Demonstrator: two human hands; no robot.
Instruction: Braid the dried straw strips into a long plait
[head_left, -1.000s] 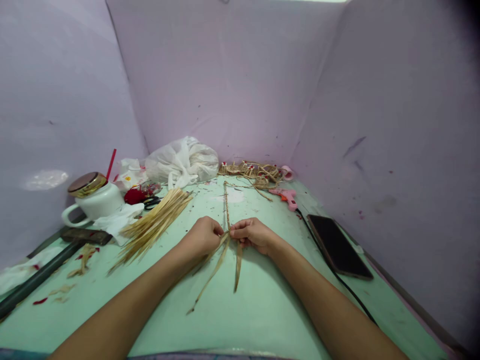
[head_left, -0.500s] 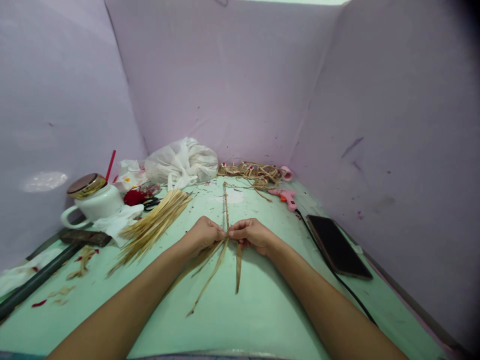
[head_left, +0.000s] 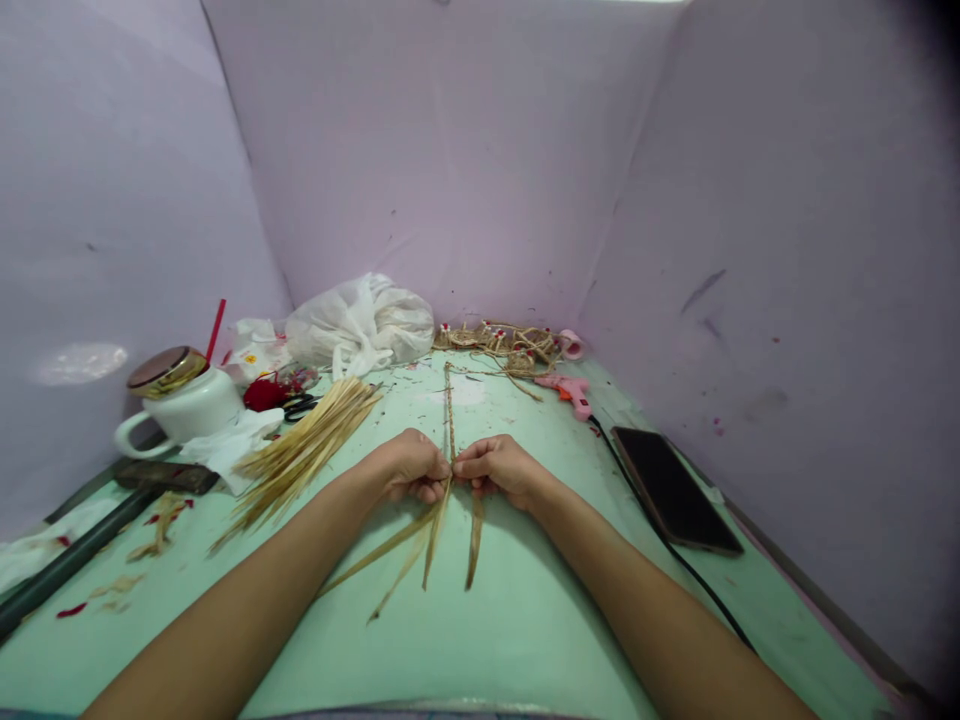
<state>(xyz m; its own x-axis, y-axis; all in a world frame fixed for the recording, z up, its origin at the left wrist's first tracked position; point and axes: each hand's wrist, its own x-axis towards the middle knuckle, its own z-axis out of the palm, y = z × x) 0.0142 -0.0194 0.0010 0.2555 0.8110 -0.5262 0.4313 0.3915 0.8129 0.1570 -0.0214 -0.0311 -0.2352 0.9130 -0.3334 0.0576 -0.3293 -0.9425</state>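
1. Pinching from either side, the left hand point(head_left: 416, 465) and right hand point(head_left: 502, 467) meet at the near end of a thin braid point(head_left: 451, 410), fingertips closed on it; this grip probably stops the weave from loosening.
2. The braid lies on the counter point(head_left: 517, 630), running away from the hands in a nearly straight line, which likely leaves its strands easy to follow. Whether its far end is fastened, I cannot tell.
3. Below the fingers, loose strips point(head_left: 433, 545) fan toward the person, spread apart, perhaps so each can be told from its neighbours. One hangs under the right hand; exactly which fingers grasp which strip is hidden.
4. A straw bundle point(head_left: 311, 450) lies just beyond the left forearm, seemingly placed for an easy reach.
5. The hammer point(head_left: 169, 477) and mug point(head_left: 196, 405) sit farther left, while the phone point(head_left: 675, 490) and glue gun point(head_left: 571, 392) lie on the right, apparently set aside to leave the middle for both hands.
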